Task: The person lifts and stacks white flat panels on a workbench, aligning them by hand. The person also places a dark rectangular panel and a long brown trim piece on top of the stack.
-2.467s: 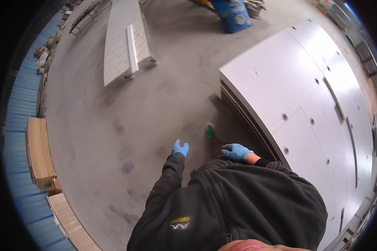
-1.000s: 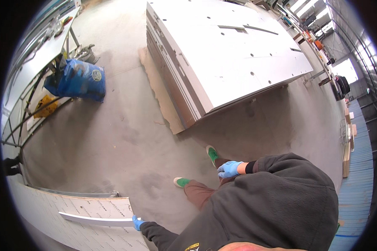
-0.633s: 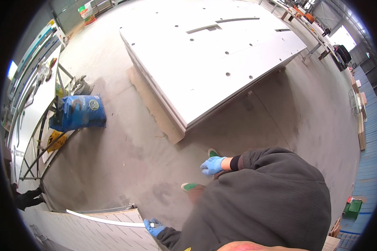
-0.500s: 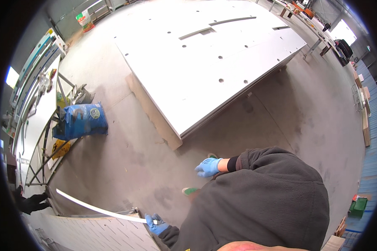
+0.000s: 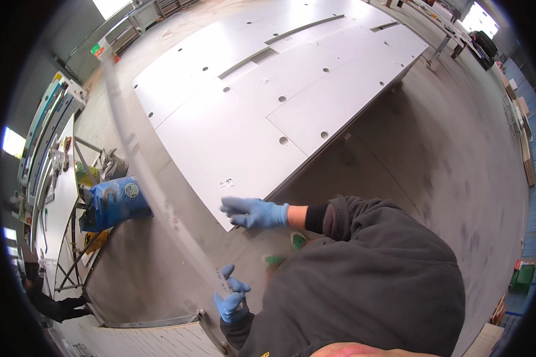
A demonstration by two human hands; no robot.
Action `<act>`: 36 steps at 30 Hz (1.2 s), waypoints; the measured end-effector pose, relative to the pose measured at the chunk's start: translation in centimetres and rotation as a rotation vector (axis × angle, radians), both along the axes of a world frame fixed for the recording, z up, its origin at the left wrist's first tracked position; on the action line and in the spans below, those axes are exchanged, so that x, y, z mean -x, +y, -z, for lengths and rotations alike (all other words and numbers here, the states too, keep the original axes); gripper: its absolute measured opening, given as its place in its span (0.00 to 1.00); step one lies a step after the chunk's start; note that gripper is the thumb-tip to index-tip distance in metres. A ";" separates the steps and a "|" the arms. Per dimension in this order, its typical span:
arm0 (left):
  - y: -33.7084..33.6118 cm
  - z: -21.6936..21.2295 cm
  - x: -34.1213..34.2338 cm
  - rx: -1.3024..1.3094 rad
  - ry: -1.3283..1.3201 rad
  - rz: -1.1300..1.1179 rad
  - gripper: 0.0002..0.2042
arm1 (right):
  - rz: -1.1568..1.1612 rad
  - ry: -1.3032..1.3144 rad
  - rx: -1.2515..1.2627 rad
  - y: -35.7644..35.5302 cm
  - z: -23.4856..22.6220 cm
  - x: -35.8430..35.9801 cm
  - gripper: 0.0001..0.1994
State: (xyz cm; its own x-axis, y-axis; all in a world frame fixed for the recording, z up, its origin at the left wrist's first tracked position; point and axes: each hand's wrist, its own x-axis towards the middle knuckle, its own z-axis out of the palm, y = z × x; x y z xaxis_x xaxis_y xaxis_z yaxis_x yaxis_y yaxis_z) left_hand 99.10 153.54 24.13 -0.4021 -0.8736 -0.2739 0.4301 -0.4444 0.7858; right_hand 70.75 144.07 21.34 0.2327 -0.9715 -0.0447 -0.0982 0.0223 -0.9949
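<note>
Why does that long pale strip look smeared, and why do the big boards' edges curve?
Head view: the long strip in the left hand is streaked by motion blur; the right hand stays fairly sharp. The fisheye lens bends the white panels toward a dark rim, and windows glare white.

A long thin strip (image 5: 155, 184) is held at its near end by the left hand (image 5: 231, 300) and stretches away to the upper left. A stack of large panels (image 5: 268, 101) lies on the floor (image 5: 429, 143) ahead, with the right hand (image 5: 253, 212) over its near corner. A bag (image 5: 110, 202) sits to the left, beside a rack (image 5: 71, 172). Slatted boards (image 5: 155, 339) lie at the lower left.
</note>
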 end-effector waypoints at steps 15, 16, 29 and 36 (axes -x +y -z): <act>-16.6 2.2 10.9 -0.274 0.372 1.072 0.51 | 0.381 -0.868 0.027 -5.0 -2.0 13.8 0.24; -17.5 2.4 11.8 -0.264 0.462 1.015 0.49 | 0.374 -0.908 -0.003 -5.5 -1.6 15.1 0.22; -32.6 15.6 30.8 -0.011 -0.596 -0.031 0.23 | 0.626 -1.132 0.044 -24.1 6.3 37.8 0.14; -32.0 21.5 40.8 0.496 -1.778 -0.049 0.46 | 1.011 -0.987 -0.158 -40.5 10.2 51.4 0.14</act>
